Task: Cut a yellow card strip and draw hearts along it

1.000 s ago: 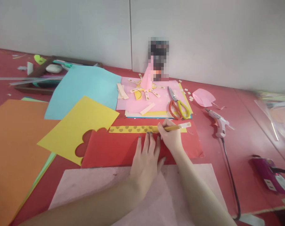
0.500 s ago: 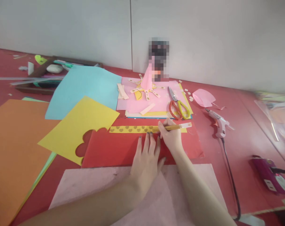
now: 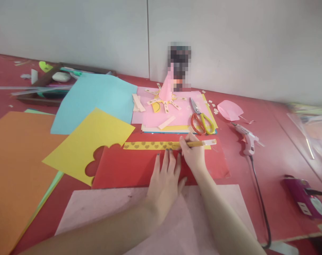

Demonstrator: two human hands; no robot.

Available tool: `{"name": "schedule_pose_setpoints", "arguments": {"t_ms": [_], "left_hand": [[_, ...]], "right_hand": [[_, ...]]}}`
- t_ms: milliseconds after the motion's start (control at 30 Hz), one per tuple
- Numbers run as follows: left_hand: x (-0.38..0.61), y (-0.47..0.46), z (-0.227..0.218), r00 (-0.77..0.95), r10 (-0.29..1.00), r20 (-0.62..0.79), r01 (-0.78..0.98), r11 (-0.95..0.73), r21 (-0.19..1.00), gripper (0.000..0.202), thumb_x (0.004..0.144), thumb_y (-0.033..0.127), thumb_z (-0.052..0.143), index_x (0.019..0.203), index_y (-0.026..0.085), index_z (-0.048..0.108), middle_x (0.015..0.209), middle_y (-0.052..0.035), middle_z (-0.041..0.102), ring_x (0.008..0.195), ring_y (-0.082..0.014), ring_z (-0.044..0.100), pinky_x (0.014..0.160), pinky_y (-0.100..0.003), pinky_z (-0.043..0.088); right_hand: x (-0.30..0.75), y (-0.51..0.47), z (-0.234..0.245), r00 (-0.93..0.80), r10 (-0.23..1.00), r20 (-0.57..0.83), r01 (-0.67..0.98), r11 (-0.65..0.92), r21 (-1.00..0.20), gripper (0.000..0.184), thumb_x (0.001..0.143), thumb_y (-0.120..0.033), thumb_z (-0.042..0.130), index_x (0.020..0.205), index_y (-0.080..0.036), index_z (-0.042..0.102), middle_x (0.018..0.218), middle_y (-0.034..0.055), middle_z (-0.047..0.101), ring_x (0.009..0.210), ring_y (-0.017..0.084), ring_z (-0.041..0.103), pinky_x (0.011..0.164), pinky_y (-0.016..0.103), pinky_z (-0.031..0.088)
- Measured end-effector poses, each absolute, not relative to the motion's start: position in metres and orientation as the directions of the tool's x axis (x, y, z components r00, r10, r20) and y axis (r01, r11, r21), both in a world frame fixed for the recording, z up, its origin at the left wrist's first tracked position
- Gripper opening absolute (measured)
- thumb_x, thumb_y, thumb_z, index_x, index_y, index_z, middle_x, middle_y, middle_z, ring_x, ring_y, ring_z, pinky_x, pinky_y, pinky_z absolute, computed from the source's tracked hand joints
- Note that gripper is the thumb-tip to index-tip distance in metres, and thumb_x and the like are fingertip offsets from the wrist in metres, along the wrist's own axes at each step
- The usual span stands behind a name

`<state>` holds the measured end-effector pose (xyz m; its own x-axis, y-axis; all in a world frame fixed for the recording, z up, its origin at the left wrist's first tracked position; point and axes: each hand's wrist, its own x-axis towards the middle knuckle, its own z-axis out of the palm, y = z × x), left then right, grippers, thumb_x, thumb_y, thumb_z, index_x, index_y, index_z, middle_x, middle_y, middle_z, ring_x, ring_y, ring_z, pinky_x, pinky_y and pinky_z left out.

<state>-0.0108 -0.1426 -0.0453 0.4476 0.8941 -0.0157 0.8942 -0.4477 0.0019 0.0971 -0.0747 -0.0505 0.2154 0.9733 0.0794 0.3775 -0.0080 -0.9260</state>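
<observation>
A narrow yellow paper strip (image 3: pixel 146 145) lies across a red sheet (image 3: pixel 123 168), with a row of brownish-gold hearts along its left and middle part. My right hand (image 3: pixel 194 152) grips a gold-coloured pen (image 3: pixel 196 143) with a clear, whitish end, its tip at the strip beside the last hearts. Flat on the red sheet rests my left hand (image 3: pixel 166 173), fingers spread, fingertips at the strip's lower edge. Just beyond the strip, scissors (image 3: pixel 200 120) with one red and one yellow handle lie on stacked paper. Behind stands a pink paper cone (image 3: pixel 166 88) ringed by star-marked strips.
A glue gun (image 3: pixel 248 140) with its cord and a purple power socket (image 3: pixel 305 198) are on the right. Yellow cut-out paper (image 3: pixel 89 141), blue paper (image 3: pixel 94 102) and orange paper (image 3: pixel 20 170) spread leftward. A dark tray (image 3: pixel 38 101) sits behind them.
Almost nothing differs. My right hand and the pen have shifted very slightly along the strip; my left hand stays in place.
</observation>
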Motion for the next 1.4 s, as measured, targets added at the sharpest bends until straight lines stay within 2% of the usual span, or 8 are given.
{"name": "schedule_pose_setpoints", "arguments": {"t_ms": [200, 467, 800, 1067, 1267, 1400], "left_hand": [[-0.0113, -0.1441, -0.0445, 0.442, 0.897, -0.015, 0.897, -0.442, 0.008, 0.055, 0.089, 0.041, 0.028, 0.132, 0.009, 0.037, 0.134, -0.0179, 0.043, 0.128, -0.0311, 0.032, 0.104, -0.049, 0.027], [-0.0107, -0.1442, -0.046, 0.442, 0.897, -0.011, 0.897, -0.441, 0.031, 0.056, 0.088, 0.041, 0.028, 0.133, 0.008, 0.036, 0.136, -0.0193, 0.04, 0.128, -0.0314, 0.03, 0.104, -0.049, 0.026], [-0.0116, -0.143, -0.0452, 0.44, 0.898, -0.007, 0.897, -0.44, 0.035, 0.056, 0.088, 0.041, 0.029, 0.134, 0.008, 0.035, 0.134, -0.0201, 0.042, 0.128, -0.0321, 0.032, 0.104, -0.05, 0.026], [-0.0117, -0.1424, -0.0456, 0.456, 0.89, -0.005, 0.89, -0.456, 0.024, 0.056, 0.088, 0.041, 0.03, 0.132, 0.007, 0.037, 0.133, -0.0201, 0.043, 0.127, -0.0333, 0.031, 0.103, -0.05, 0.027], [-0.0119, -0.1435, -0.0473, 0.454, 0.891, 0.001, 0.891, -0.454, 0.025, 0.055, 0.088, 0.04, 0.028, 0.132, 0.008, 0.038, 0.134, -0.0198, 0.042, 0.128, -0.0326, 0.031, 0.104, -0.05, 0.026], [-0.0121, -0.1436, -0.0483, 0.445, 0.895, -0.004, 0.895, -0.445, 0.042, 0.056, 0.088, 0.041, 0.03, 0.132, 0.008, 0.038, 0.134, -0.0193, 0.042, 0.128, -0.0321, 0.031, 0.104, -0.049, 0.026]], "right_hand": [[0.0976, -0.0752, -0.0536, 0.209, 0.973, 0.099, 0.386, 0.011, -0.922, 0.026, 0.078, -0.029, 0.047, 0.058, -0.022, 0.032, 0.042, -0.0077, 0.041, 0.044, 0.011, 0.05, 0.047, 0.023, 0.038], [0.098, -0.0748, -0.0544, 0.199, 0.976, 0.094, 0.42, 0.002, -0.908, 0.026, 0.076, -0.026, 0.048, 0.056, -0.022, 0.031, 0.041, -0.0084, 0.035, 0.043, 0.01, 0.043, 0.047, 0.022, 0.035], [0.0995, -0.0756, -0.0475, 0.207, 0.978, 0.031, 0.283, -0.029, -0.959, 0.032, 0.079, -0.034, 0.051, 0.055, -0.022, 0.035, 0.036, -0.0087, 0.042, 0.035, 0.009, 0.044, 0.047, 0.024, 0.041], [0.0978, -0.076, -0.0499, 0.168, 0.984, 0.052, 0.355, -0.011, -0.935, 0.031, 0.08, -0.036, 0.051, 0.056, -0.021, 0.037, 0.04, -0.0075, 0.042, 0.042, 0.01, 0.045, 0.05, 0.023, 0.039], [0.0977, -0.0751, -0.0512, 0.174, 0.982, 0.076, 0.402, -0.001, -0.915, 0.029, 0.077, -0.029, 0.05, 0.054, -0.022, 0.034, 0.04, -0.0082, 0.038, 0.04, 0.008, 0.04, 0.046, 0.022, 0.035], [0.0984, -0.0745, -0.0521, 0.191, 0.979, 0.075, 0.386, -0.005, -0.922, 0.027, 0.076, -0.027, 0.05, 0.055, -0.022, 0.033, 0.04, -0.0085, 0.038, 0.041, 0.01, 0.044, 0.045, 0.022, 0.036]]}}
